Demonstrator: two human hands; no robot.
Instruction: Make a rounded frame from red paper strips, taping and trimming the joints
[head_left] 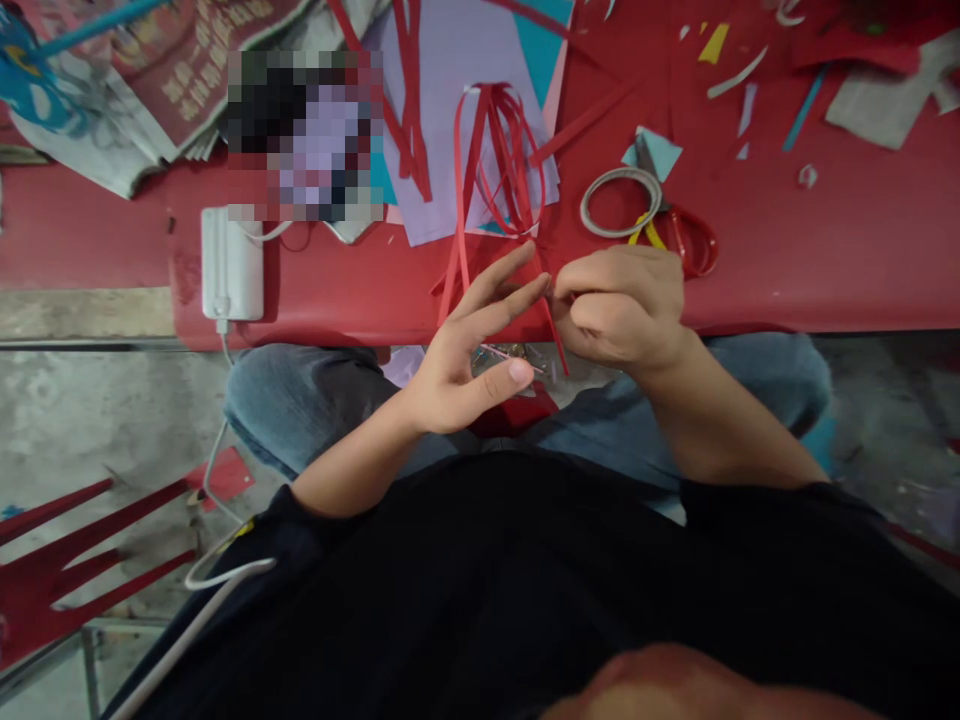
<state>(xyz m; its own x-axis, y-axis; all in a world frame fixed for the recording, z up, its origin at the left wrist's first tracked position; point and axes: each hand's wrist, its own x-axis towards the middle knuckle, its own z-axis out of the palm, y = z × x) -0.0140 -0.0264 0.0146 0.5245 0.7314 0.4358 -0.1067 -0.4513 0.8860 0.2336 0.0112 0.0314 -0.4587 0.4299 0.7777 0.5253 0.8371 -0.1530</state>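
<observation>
My left hand [480, 345] is open in front of the table edge, its fingers stretched apart and pointing toward my right hand. My right hand [622, 305] is closed, with its fingers curled in; whatever they hold is hidden. A narrow red strip [556, 335] runs down between the two hands, close to the right fingertips. Just beyond my left fingers, a bunch of looped red strips [541, 185] lies on lilac sheets [442, 120]. Past my right hand are a roll of tape [585, 205] and scissors with red and yellow handles [712, 250].
The red table [825, 260] carries straight red strips [412, 100], paper scraps and a blue strip [806, 108]. A white power bank [247, 265] with a cable sits at the left edge, near newspapers [142, 130] and a blurred-out patch. A red chair [45, 590] stands lower left.
</observation>
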